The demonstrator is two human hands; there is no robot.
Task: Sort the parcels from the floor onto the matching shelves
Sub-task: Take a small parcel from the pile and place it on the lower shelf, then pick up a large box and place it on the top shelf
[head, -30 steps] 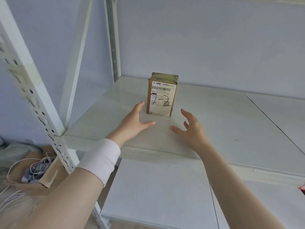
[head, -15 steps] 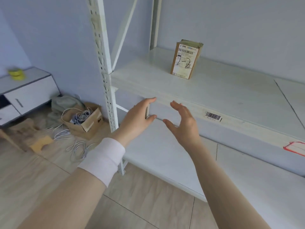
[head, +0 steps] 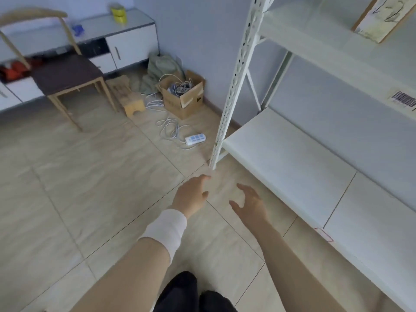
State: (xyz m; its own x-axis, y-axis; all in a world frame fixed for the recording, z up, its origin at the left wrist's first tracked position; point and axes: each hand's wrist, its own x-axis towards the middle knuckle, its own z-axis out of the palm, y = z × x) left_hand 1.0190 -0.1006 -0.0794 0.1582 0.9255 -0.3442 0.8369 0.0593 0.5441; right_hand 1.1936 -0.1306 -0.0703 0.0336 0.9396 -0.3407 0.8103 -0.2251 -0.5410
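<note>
The parcel (head: 380,18) is cut off by the top edge of the view, so only its lower part shows: brown cardboard with a white label carrying dark handwritten strokes that are too smeared to read. The whole scene is softly blurred, and the barcode sticker (head: 404,100) on the front lip of the upper shelf (head: 315,41) runs out of the right edge. Dark clothing (head: 191,293) at the bottom is only partly in view.

An open cardboard box (head: 183,97) sits on the floor (head: 90,176) by the wall, holding a tangle of white and dark cables; more cable spills from it to a white power strip (head: 195,138) lying beside the rack's upright post (head: 236,82). A yellow object (head: 118,12) stands on the low cabinet (head: 128,39); what it is cannot be told.

The parcel stands on the upper shelf, well back from the lip, its labelled face turned to the front of the rack. Its long axis appears to run upward, out of the picture.

Both hands hang over the floor, in front of the lower shelf (head: 292,158), touching nothing. The left hand (head: 193,194), with a white band (head: 166,230) at the wrist, has its grip slack and spread, empty. The right hand (head: 249,203) is just beside it, grip likewise spread with fingers loosely bent, also empty.
</note>
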